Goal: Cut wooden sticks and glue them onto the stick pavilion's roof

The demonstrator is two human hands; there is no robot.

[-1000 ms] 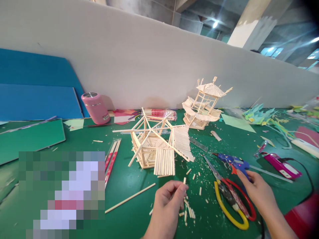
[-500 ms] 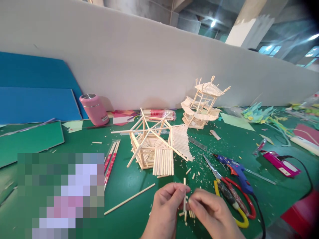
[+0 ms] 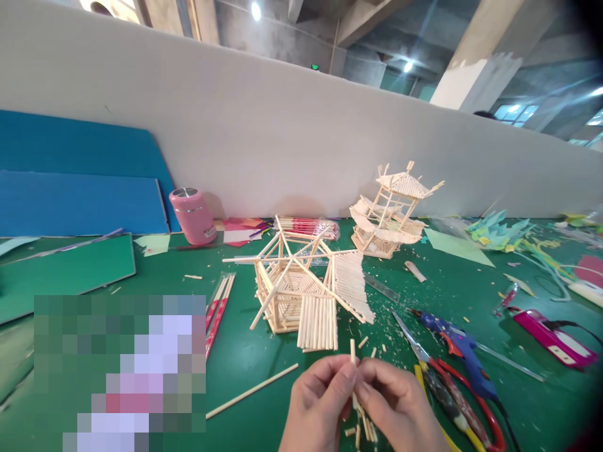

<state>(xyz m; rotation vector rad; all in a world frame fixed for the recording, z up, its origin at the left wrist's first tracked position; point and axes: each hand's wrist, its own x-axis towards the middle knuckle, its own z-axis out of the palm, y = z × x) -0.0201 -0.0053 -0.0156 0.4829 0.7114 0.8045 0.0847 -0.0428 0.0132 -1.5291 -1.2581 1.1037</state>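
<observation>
While the left hand (image 3: pixel 316 402) and right hand (image 3: pixel 400 408) meet, fingertips pinched together on a short stick (image 3: pixel 353 353), it stands upright just in front of the half-built stick model (image 3: pixel 301 285). Scissors (image 3: pixel 443 389) and glue gun (image 3: pixel 459 348) lie right of the model, likely kept within reach.

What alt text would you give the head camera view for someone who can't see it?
Left hand and right hand pinch a short wooden stick upright over a green table. Behind stands an unfinished stick pavilion; scissors and a glue gun lie right.
</observation>
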